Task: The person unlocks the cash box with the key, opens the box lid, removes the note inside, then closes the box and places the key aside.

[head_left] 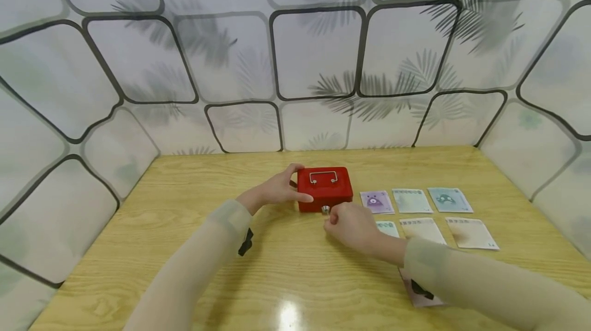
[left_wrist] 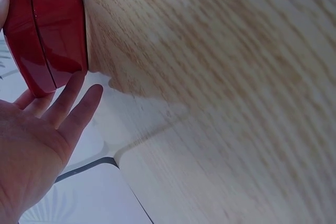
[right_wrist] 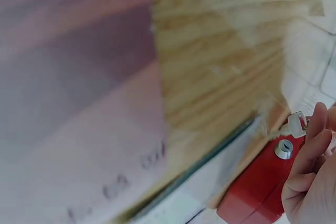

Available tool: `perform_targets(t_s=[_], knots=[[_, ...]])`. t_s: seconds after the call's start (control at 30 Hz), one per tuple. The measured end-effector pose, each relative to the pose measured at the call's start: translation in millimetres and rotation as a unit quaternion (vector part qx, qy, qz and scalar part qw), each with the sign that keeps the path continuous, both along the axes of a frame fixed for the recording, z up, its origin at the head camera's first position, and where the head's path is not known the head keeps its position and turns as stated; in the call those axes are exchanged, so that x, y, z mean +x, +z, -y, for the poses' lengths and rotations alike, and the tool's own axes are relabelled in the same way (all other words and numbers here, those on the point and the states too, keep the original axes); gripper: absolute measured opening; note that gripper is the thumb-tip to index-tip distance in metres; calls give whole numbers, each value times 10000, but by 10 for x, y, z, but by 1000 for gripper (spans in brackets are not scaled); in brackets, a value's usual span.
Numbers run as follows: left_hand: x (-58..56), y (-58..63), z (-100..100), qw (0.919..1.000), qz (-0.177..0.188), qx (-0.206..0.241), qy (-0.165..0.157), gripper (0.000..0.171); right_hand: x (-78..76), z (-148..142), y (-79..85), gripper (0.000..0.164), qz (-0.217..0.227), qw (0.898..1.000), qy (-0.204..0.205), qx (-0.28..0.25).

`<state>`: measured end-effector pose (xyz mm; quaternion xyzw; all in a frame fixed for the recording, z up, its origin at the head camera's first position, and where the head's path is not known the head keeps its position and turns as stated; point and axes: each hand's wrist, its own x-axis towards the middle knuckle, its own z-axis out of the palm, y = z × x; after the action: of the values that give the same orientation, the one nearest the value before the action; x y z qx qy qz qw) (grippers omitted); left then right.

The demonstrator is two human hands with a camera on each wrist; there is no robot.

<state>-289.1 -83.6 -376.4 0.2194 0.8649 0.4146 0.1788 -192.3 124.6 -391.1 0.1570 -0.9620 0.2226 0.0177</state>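
A red metal cash box (head_left: 325, 187) with a wire handle on its lid lies closed on the wooden table. Its round silver lock (right_wrist: 284, 149) faces the near side. My left hand (head_left: 282, 187) grips the box's left end, thumb at the front and fingers toward the back; in the left wrist view, that hand (left_wrist: 37, 140) has fingertips against the red side. Close by the lock, my right hand (head_left: 353, 226) pinches a small silver key (right_wrist: 297, 124). The key is apart from the keyhole in the right wrist view, where the right hand (right_wrist: 315, 166) shows only partly.
Right of the box, play banknotes lie in rows: a purple one (head_left: 377, 202), a pale green one (head_left: 412, 201), a teal one (head_left: 450, 200) and beige ones such as this note (head_left: 472, 233). My right forearm covers some notes. A patterned fabric wall (head_left: 314, 125) borders the table (head_left: 208, 177).
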Motion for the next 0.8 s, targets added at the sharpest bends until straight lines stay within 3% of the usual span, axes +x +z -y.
perform_targets(t_s=[0.2,0.33,0.57,0.8], knots=[[-9,-5,0,10000,31,-13,31,89,27,-68,95,25,-338,9986,366,-185],[9,5,-6,10000,21,-23,35,88,41,-127,130,23,-407,9948,876,-330],[-17,-15,-5,10000,23,36,8,87,49,-187,181,19,191,9823,1670,-828],[-2,3,-3,10000,28,-49,18,88,11,-204,115,19,607,9704,2209,-758]])
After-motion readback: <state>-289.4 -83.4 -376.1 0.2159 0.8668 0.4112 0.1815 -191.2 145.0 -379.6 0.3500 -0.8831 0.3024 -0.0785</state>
